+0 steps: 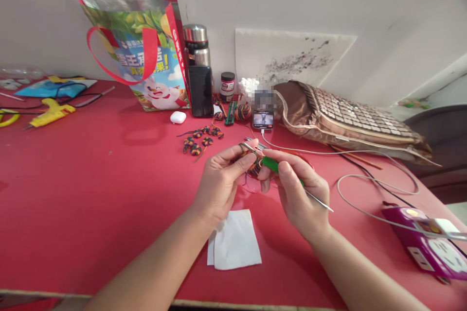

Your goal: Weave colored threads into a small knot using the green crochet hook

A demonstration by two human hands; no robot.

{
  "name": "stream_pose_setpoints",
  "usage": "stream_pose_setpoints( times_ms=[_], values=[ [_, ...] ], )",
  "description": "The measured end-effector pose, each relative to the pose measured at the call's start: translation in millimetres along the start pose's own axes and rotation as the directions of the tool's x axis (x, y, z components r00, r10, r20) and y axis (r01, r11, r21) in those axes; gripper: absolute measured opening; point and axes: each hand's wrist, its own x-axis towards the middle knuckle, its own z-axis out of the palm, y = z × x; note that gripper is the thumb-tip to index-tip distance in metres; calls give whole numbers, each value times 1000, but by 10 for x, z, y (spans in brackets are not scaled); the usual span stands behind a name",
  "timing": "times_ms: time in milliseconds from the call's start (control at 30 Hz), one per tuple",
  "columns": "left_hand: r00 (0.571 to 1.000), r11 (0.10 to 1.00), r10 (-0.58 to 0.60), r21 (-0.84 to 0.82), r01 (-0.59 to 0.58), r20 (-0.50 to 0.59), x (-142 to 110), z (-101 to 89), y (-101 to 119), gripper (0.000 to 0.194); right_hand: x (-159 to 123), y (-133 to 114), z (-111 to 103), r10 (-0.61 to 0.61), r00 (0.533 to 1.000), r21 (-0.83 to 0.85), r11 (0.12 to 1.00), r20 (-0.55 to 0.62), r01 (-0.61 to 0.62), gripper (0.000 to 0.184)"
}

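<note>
My right hand (pixel 301 184) is closed around a crochet hook with a green handle (pixel 270 164); its bare metal back end sticks out behind the fingers. The hook's front end reaches the fingertips of my left hand (pixel 224 175), which pinch a strand of dark yarn. Between both hands, partly hidden by the fingers, is multicoloured yarn (pixel 254 169) in dark, orange and red tones. Ahead of my left hand, several small crocheted flower-like pieces (pixel 196 148) in the same colours lie on the red table. A folded white paper (pixel 237 240) rests below my hands.
A phone (pixel 263 119) on a charging cable and a yarn ball (pixel 242 112) stand ahead. Farther left are a dark phone (pixel 201 92), an earbud case (pixel 178 117), a printed bag (pixel 146 58) and a yellow glue gun (pixel 52 112). On the right are a sequined cushion (pixel 357 112) and a purple power strip (pixel 404 226).
</note>
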Motion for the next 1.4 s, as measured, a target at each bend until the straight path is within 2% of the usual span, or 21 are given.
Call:
stream_pose_setpoints(
  times_ms=[333,500,667,833,967,1100,1267,1400],
  values=[
    [998,996,-46,-75,49,35,7,1,-18,22,11,-6,5,-3,1000,-27,1000,-30,2,17],
    [995,996,-80,-49,77,-54,25,-54,-26,25,26,57,-48,2,999,-18,1000,-47,-3,16],
    [997,998,-56,-46,53,-59,41,-63,-25,22,30,56,-69,7,999,-11,1000,-31,-7,18],
    [992,997,-57,-65,50,-112,52,-62,-21,27,17,38,-72,-4,1000,13,1000,-1,4,17],
    [992,999,-30,-32,27,-120,50,-69,-20,25,13,30,-87,-7,1000,-40,999,-7,7,19],
    [994,1000,-1,7,1,-110,37,-71,-33,27,28,-17,-104,-74,997,-160,984,4,73,21],
    [976,992,70,121,-46,-206,23,-88,-66,31,28,-34,-92,-188,979,-316,927,80,204,30],
    [983,996,61,78,-48,-175,16,-76,-80,28,-2,18,-53,-219,972,-355,905,88,236,30]
  ],
)
